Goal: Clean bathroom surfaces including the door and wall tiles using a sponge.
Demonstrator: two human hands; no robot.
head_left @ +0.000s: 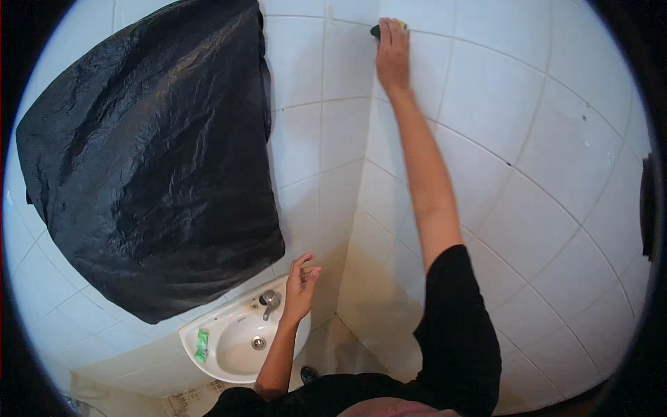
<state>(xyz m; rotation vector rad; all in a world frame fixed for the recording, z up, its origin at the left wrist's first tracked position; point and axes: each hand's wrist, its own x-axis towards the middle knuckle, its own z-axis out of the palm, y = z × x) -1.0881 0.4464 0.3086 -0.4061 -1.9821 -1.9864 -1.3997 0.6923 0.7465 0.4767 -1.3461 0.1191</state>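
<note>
My right hand (394,55) is raised high, closed over a green and yellow scrubbing sponge (376,32) and pressing it to the white tiled wall (486,90) just right of the corner. Most of the sponge is hidden under the fingers. Lower down, my left hand (301,285) hovers above the right side of the washbasin (236,333), its fingers apart and slightly curled, with nothing in it. Near that hand is the basin's metal tap (269,302).
Black plastic sheeting (160,160) covers a large shape on the left wall, above the basin. A green and white packet (202,345) lies on the basin's left rim. Some dark object (647,208) is at the far right edge. Brownish stains mark the lower corner tiles.
</note>
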